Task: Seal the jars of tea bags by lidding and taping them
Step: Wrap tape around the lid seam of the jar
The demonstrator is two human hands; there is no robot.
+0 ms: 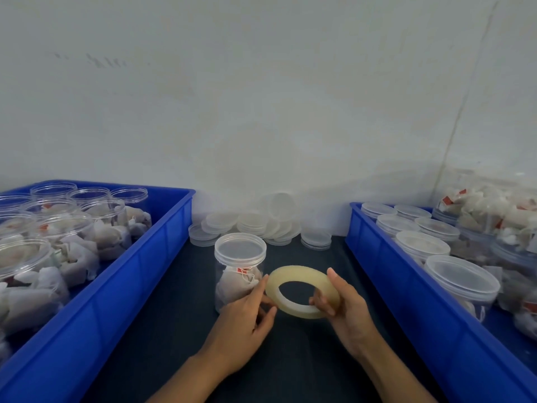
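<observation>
The lidded jar (239, 270) stood on the counter (180, 330) between two blue bins (96, 309). The right hand (345, 312) gripped the tape roll (302, 290) through its core; the left hand (247, 318) pinched at the roll's rim, probably seeking the tape end. The jar appeared light, rigid and smooth, so it would likely slide; holding its wall below the lid seemed advisable.
</observation>
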